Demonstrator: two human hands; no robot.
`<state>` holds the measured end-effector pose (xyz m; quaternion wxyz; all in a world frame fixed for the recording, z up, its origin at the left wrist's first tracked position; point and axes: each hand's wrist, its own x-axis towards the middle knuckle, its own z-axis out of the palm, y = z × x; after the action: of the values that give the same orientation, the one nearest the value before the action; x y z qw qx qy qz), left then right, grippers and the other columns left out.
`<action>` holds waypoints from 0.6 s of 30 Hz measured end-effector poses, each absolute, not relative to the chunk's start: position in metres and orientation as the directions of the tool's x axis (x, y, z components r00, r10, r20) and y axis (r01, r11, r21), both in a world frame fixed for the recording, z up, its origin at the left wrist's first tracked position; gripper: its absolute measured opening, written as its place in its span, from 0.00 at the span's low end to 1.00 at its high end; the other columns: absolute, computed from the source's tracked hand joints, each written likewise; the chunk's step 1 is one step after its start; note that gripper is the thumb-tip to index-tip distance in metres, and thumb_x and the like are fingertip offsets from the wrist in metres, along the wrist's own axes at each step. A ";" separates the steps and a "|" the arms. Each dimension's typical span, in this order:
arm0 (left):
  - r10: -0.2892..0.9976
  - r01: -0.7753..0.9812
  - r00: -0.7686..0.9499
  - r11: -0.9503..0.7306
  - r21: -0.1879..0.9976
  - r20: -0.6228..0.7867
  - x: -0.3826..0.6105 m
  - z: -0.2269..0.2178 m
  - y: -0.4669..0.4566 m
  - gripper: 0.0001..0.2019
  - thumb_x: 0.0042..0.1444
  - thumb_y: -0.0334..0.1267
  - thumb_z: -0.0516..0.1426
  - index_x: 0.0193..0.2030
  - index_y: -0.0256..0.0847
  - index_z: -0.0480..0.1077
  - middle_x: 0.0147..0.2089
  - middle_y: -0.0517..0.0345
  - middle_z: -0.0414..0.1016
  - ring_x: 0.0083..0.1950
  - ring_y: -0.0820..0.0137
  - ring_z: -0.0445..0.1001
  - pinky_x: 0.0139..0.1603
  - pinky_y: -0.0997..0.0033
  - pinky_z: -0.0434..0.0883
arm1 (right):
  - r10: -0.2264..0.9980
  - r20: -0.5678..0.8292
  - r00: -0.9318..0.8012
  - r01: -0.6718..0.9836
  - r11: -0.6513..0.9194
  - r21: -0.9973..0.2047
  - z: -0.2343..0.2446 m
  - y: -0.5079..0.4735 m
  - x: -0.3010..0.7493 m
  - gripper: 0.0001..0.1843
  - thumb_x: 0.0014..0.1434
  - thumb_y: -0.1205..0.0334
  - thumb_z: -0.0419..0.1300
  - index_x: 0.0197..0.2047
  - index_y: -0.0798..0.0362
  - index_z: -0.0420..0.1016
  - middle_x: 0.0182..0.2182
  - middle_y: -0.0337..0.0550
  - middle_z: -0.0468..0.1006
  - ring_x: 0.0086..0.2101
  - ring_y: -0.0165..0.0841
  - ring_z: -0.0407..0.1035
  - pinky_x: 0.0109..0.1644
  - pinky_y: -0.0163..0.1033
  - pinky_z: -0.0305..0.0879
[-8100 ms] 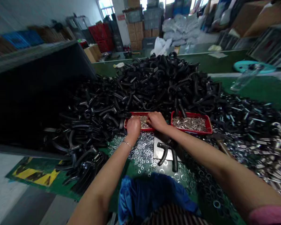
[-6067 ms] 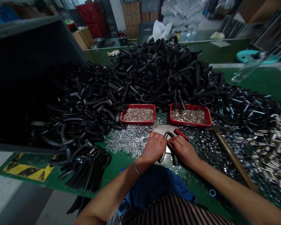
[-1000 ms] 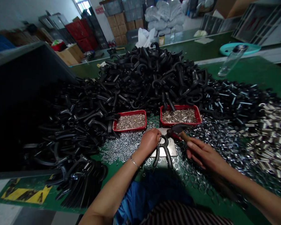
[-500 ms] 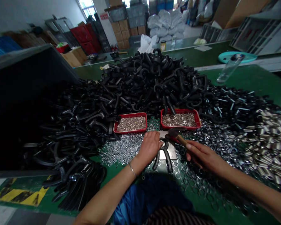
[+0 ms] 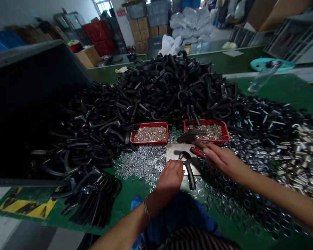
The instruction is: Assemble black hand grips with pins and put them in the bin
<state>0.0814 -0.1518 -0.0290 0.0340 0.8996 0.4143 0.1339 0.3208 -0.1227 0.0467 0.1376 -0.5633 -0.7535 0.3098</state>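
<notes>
A black clamp with a curved head and a long leg lies on a flat metal plate. My left hand is closed over the clamp's near-left side, hiding its other leg. My right hand grips a hammer by its wooden handle; the dark head, blurred, is raised above the plate's far edge. Beside the handle shows a red-handled tool, close to my right fingers; whether they hold it too is unclear.
Two red trays, one of small metal bits and one of pins, stand beyond the plate. Black clamp parts are heaped behind, a dark bin is at left. Nuts, rings and metal sleeves spread around.
The hammer has risen off the clamp's right side, moving up and away. My left hand has slid down onto the clamp's left leg, and the clamp appears turned slightly.
</notes>
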 end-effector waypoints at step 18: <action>0.933 0.885 0.308 -0.353 0.302 0.187 0.078 -0.012 -0.177 0.16 0.64 0.49 0.55 0.45 0.35 0.69 0.42 0.45 0.73 0.45 0.58 0.72 0.48 0.56 0.69 | 0.913 -0.182 -0.366 0.829 0.231 -0.509 0.040 -0.153 0.321 0.23 0.70 0.45 0.43 0.49 0.49 0.71 0.36 0.48 0.81 0.32 0.40 0.76 0.36 0.40 0.65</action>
<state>0.0783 -0.1771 -0.0122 0.0712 0.8055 0.5643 0.1661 0.3210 -0.1533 0.0404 0.0769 -0.5577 -0.7809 0.2707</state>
